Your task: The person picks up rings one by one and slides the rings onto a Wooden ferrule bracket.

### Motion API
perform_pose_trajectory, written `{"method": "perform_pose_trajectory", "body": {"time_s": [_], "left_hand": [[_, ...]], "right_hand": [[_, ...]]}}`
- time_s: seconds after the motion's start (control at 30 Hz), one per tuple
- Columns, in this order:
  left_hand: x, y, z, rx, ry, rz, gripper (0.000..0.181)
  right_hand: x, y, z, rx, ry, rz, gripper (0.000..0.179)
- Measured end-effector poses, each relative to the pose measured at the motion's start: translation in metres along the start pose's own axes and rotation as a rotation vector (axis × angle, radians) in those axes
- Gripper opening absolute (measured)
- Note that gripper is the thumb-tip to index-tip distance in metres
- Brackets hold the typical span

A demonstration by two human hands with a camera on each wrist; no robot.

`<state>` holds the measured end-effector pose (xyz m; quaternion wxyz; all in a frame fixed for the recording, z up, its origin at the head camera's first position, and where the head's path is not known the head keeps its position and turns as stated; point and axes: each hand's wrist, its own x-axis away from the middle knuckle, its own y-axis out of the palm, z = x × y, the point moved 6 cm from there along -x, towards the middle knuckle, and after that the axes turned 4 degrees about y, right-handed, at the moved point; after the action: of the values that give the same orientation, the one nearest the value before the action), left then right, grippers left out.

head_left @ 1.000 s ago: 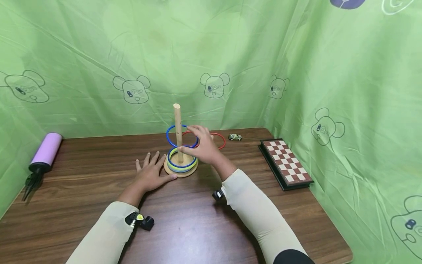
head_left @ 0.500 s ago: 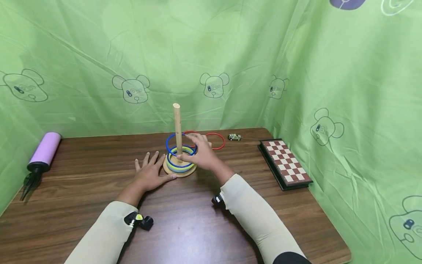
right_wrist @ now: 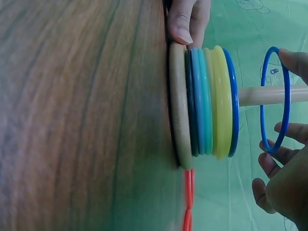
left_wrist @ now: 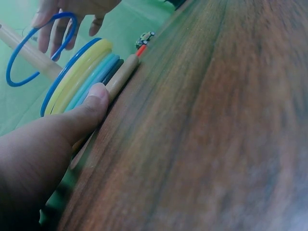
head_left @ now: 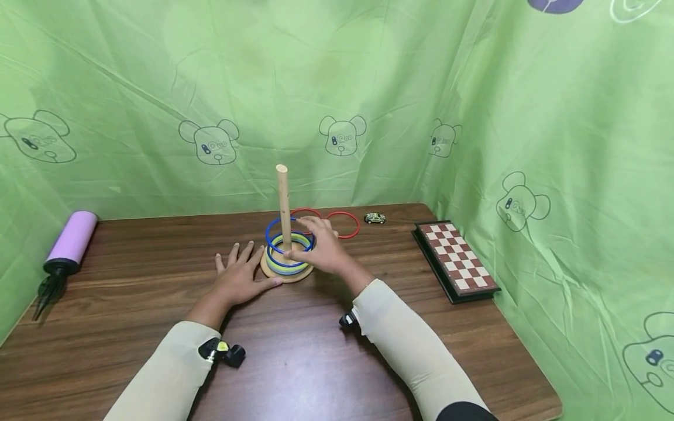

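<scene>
A wooden peg (head_left: 283,199) rises from a round wooden base (right_wrist: 179,106). Stacked around it low down are several rings: dark ones at the bottom, then light blue and teal ones (right_wrist: 202,106), yellow ones (right_wrist: 221,106) and a blue ring (right_wrist: 234,106) on top. My right hand (head_left: 323,250) holds another blue ring (right_wrist: 287,115) between thumb and fingers. That ring encircles the peg, apart from the stack below. My left hand (head_left: 238,282) lies with fingers spread beside the base, its thumb (left_wrist: 91,106) touching the base's edge.
Red rings (head_left: 359,225) lie behind the base, with a small toy car (head_left: 375,218) to their right. A chessboard box (head_left: 458,257) sits along the table's right side. At the left edge lies a purple hand pump (head_left: 74,238). Green curtains hang behind the table (head_left: 295,356).
The held blue ring has come down along the peg with my right hand, from well above the stack to closer over it, and tilts less. My left hand has stayed put.
</scene>
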<state>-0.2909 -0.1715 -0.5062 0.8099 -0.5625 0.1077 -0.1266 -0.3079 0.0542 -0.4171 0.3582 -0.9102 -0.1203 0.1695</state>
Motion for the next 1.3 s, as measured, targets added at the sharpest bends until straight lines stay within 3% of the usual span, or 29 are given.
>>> {"method": "perform_pose_trajectory", "body": {"time_s": [1.1, 1.3], "left_hand": [[0.000, 0.000, -0.001, 0.003, -0.002, -0.003, 0.121], [0.000, 0.002, -0.002, -0.002, -0.003, -0.001, 0.122]], "right_hand": [[0.003, 0.017, 0.021, 0.041, 0.047, -0.101, 0.090], [0.003, 0.022, 0.024, 0.037, 0.058, -0.086, 0.090]]}}
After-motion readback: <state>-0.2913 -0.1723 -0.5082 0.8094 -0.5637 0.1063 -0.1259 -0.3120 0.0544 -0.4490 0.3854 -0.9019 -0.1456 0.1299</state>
